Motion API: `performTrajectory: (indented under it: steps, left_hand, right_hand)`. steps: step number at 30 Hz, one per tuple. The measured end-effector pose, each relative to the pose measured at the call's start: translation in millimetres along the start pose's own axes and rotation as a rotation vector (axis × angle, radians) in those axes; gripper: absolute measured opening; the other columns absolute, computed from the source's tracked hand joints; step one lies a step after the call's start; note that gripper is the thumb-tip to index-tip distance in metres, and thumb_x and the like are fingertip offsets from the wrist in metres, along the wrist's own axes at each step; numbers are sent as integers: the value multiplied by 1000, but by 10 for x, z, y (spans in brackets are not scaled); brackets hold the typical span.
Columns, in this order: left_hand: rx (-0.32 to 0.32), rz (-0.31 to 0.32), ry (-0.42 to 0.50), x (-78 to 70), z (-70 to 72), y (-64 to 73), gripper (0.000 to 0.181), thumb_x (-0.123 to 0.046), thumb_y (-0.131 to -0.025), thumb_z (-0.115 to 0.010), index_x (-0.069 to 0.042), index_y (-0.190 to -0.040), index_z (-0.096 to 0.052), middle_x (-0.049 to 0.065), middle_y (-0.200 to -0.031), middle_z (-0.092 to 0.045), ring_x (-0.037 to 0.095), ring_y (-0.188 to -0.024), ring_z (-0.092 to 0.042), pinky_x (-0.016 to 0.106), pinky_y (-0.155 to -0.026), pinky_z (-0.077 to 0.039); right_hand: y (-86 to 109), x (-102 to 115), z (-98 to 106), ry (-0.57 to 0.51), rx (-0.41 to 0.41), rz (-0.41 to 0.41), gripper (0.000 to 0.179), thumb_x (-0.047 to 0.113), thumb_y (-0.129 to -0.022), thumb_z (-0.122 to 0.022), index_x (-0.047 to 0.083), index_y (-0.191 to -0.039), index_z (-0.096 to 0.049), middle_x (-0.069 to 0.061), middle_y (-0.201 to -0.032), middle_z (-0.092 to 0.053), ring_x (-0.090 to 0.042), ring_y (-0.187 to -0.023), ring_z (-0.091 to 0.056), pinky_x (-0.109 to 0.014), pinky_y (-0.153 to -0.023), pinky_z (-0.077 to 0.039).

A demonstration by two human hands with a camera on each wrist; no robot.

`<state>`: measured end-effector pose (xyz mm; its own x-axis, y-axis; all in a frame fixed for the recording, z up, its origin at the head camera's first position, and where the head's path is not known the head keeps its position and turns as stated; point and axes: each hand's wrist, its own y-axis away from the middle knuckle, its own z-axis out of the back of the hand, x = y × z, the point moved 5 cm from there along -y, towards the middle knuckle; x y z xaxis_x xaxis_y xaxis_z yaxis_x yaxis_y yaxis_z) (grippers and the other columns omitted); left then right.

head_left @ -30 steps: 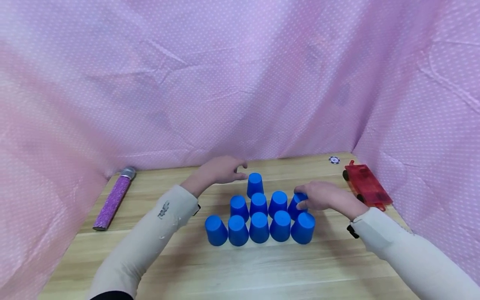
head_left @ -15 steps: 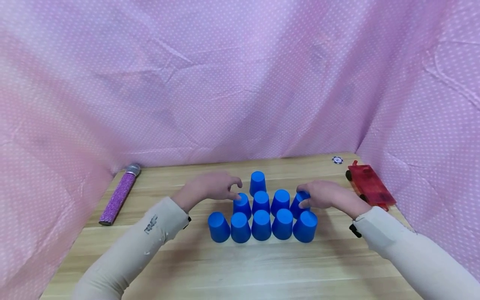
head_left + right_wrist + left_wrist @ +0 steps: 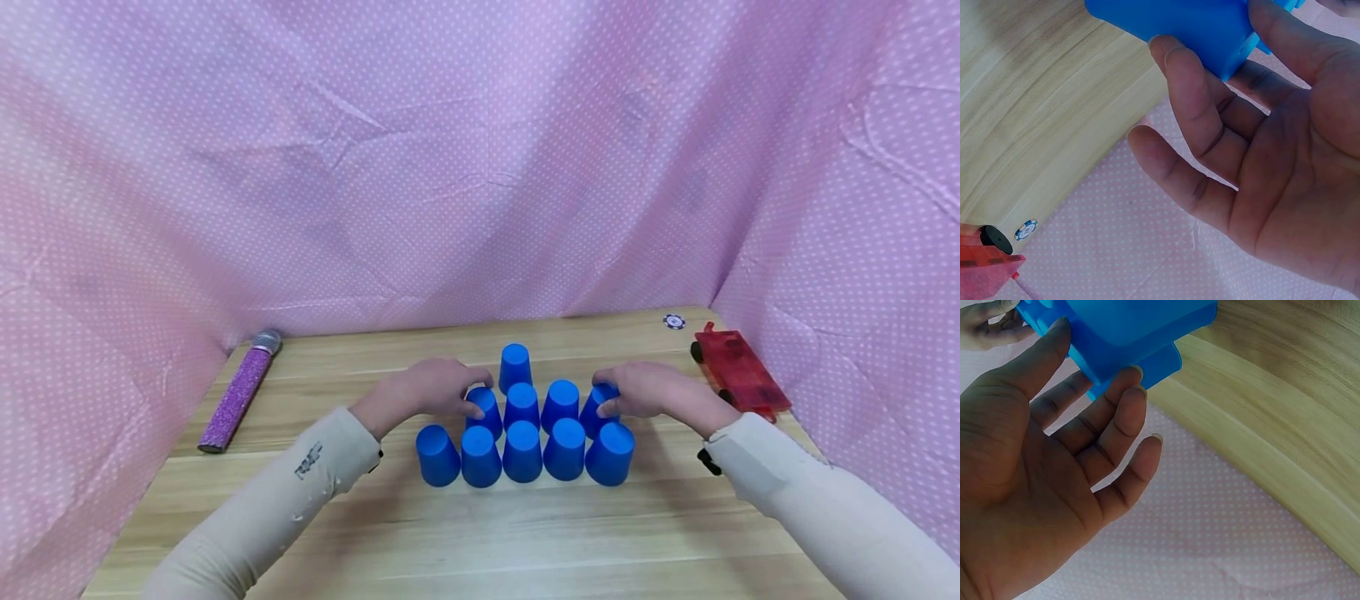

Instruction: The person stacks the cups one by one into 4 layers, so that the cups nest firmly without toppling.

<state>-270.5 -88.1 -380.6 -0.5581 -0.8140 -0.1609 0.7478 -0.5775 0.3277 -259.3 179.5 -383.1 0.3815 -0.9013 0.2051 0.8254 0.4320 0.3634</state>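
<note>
Upside-down blue cups stand in rows on the table. The front row of cups is the longest, with a shorter row of cups right behind it. A single blue cup stands at the back. My left hand holds the leftmost cup of the shorter row between thumb and fingers. At that row's other end, my right hand grips the rightmost cup the same way. In the right wrist view, thumb and fingertips lie against the blue cup.
On the left of the wooden table lies a purple glitter microphone. A red toy car and a poker chip are at the far right. Pink dotted cloth hangs behind and along the sides.
My left hand has come down from beside the back cup to the leftmost cup of the shorter row and closed round it. My right hand stays at its cup.
</note>
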Motion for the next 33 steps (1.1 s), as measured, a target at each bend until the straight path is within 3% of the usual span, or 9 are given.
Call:
performTrajectory:
  steps: [14, 20, 24, 33]
  left_hand:
    - [37, -12, 53, 1, -24, 4, 39, -42, -93, -70, -27, -126, -58, -7, -101, -70, 12, -89, -64, 37, -86, -57]
    - [62, -1, 87, -5, -41, -16, 30, -40, -93, -70, -29, -118, -57, -9, -97, -68, 12, -89, -63, 36, -85, -56]
    - [73, 12, 88, -39, -39, -57, 32, -40, -93, -69, -30, -120, -56, -7, -105, -69, 14, -99, -65, 39, -89, -57]
    - [106, 75, 36, -128, -8, -77, 58, -35, -94, -68, -26, -147, -46, -1, -136, -64, 23, -124, -61, 48, -103, -52]
  right_hand:
    - [-19, 27, -9, -10, 11, 2, 57, 38, -91, -73, 7, -136, -57, -16, -124, -68, -38, -114, -64, -59, -94, -53]
    - [-9, 35, -6, -13, 5, 15, 57, 37, -92, -72, 5, -137, -57, -17, -126, -67, -39, -116, -63, -59, -94, -53]
    - [30, 19, 10, -5, -9, 24, 57, 37, -92, -72, 4, -136, -58, -17, -124, -68, -38, -113, -65, -58, -92, -54]
    - [33, 22, 16, 20, -23, 50, 56, 38, -93, -71, 4, -135, -58, -16, -119, -70, -35, -109, -67, -57, -90, -55]
